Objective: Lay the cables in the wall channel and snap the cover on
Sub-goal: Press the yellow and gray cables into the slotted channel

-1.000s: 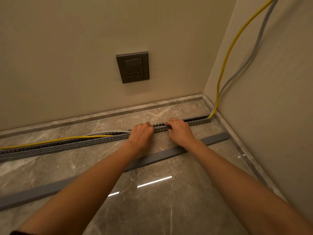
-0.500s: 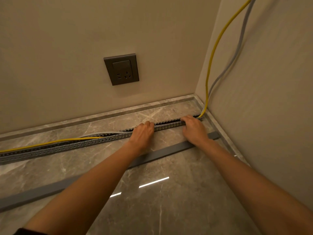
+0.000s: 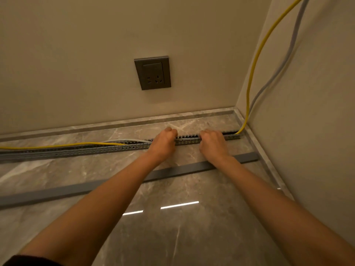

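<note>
A grey slotted channel (image 3: 187,140) lies along the marble surface, running left to right towards the corner. A yellow cable (image 3: 57,144) and a grey cable (image 3: 124,140) ride on top of its left part and drop into it under my left hand (image 3: 164,142), whose fingers are curled over them. My right hand (image 3: 212,144) is curled over the channel a little to the right; its fingertips are hidden. Both cables leave the channel's right end and climb the right wall. The flat grey cover strip (image 3: 172,170) lies loose, nearer to me, under my forearms.
A dark wall socket (image 3: 152,72) sits on the back wall above the hands. A marble skirting (image 3: 192,114) runs along both walls and meets at the corner on the right. The floor (image 3: 172,227) in front is glossy marble.
My right hand has slid back left from the channel's right end towards my left hand. The left hand has stayed at about the same spot on the channel.
</note>
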Tool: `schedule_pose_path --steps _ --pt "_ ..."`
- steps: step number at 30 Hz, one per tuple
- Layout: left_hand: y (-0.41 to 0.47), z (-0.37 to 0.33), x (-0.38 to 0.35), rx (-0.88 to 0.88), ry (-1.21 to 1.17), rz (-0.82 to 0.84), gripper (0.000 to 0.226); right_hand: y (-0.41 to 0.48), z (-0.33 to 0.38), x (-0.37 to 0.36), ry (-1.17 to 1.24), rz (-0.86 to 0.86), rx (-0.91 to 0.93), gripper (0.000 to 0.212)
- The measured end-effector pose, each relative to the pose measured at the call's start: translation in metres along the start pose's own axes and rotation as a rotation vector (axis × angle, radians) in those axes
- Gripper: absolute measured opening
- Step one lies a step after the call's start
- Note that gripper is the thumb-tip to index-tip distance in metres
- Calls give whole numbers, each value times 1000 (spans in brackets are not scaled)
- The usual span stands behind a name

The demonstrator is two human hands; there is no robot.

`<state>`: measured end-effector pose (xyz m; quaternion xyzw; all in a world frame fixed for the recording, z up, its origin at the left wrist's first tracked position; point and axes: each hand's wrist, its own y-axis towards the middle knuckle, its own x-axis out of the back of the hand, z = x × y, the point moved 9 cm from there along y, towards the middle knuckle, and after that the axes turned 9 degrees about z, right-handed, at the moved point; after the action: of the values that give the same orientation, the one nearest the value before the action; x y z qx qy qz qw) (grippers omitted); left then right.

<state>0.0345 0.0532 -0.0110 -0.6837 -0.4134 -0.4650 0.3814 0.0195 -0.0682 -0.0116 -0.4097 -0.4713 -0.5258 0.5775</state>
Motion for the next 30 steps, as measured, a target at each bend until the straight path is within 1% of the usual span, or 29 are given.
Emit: schedule_pose_path --steps 2,4,9,11,13,16,19,21,23,26,28,30 --pt "-5 12 11 31 -7 -38 29 1 15 -4 48 17 34 26" --pt "-10 31 19 84 -14 -34 31 3 34 -10 71 62 69 29" --pt "-27 97 27 239 -8 28 32 14 88 -20 176 115 137 35" --pt "-34 124 29 271 -6 54 28 18 114 -27 220 127 152 36" --pt "-39 146 32 276 -3 81 29 22 138 -34 252 152 153 37" --pt "-44 176 38 264 -14 112 35 27 169 -45 226 169 161 42" --pt "-47 199 43 255 13 88 23 33 187 -48 189 133 136 39" --pt "-49 207 46 234 38 63 25 37 197 -51 151 132 135 36" --pt "-51 210 50 182 70 45 28 39 206 -53 124 138 141 34" --pt "-54 205 50 47 149 38 26 40 216 -55 87 139 143 32" --pt "-59 201 49 -21 215 25 27 41 217 -57 78 132 116 28" --pt "-63 199 43 -57 283 49 29 42 215 -57 79 117 83 25"
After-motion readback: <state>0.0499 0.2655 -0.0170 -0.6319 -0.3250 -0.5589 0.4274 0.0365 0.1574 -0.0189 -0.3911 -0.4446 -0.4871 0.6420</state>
